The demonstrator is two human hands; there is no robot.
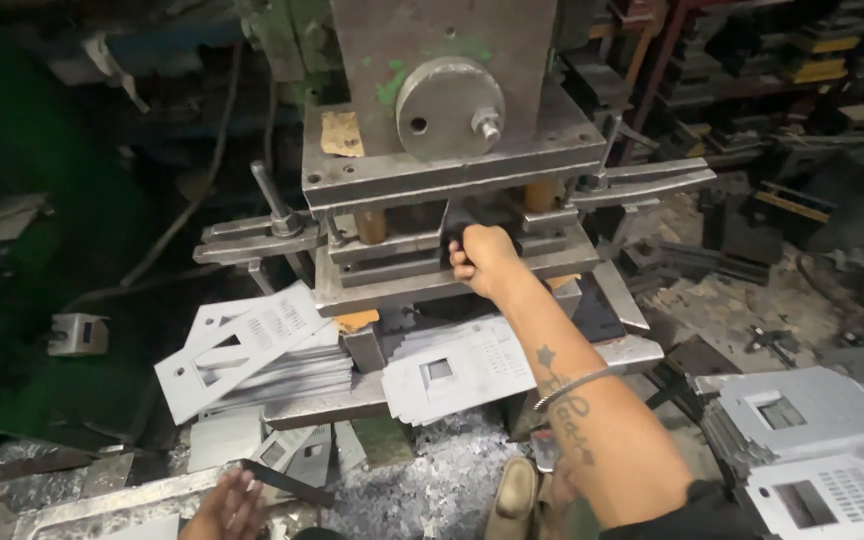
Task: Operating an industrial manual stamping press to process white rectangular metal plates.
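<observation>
Right arm: bare from grip [482, 258] to near the shoulder; dark ink tattoos along the forearm, a small star far up toward the wrist, looped script nearer. Thin metal bangle [574, 383] round the forearm between them. Dark sleeve edge [697, 512] at the near right. Left grip [227, 508]: bare, no ring or glove visible, near left. Tan shoe [513, 497] at near centre.

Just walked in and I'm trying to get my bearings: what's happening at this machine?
A person works at a heavy metal press. Their right hand reaches into the gap between the die plates, closed around a dark piece there. The left hand rests low on a metal bar. Stacks of punched grey metal sheets lie beside the press, more at the right.
</observation>
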